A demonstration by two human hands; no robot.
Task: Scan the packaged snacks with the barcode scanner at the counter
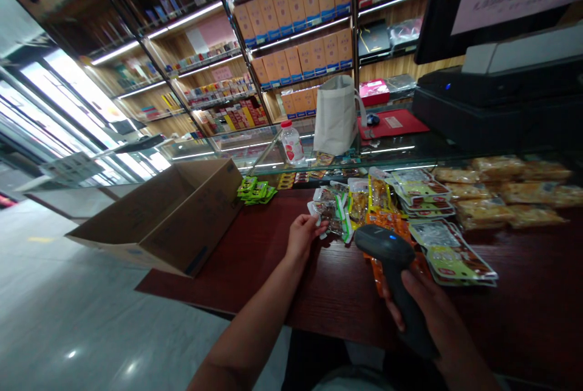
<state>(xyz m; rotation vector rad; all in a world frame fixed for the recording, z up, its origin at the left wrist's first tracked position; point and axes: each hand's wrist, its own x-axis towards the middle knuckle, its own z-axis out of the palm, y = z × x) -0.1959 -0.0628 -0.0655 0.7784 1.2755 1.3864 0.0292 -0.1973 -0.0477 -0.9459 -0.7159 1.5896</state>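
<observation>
Left hand (303,236) is at the near edge of the pile, fingers narrowed onto a small snack packet (322,211) (looks like a pinch on its edge, though the fingers partly hide it). Right hand (426,300) is wrapped around the grip of a black handheld barcode scanner (387,251), with its blue light on and its head pointing up and left, just above an orange snack packet (381,269). Both hands are over a dark wood counter (523,300). More packets lie loose across it, with a stack of green-labelled packets (449,251) right of the scanner and yellow vacuum-packed snacks (496,190) behind that. An open cardboard box (182,218) sits at the counter's left end, with small green packets (255,190) just beside it. Behind is a glass display case (364,151) holding a plastic bottle (291,143) and a white tote bag (336,115) on top. A black register (492,96) is at upper right.
</observation>
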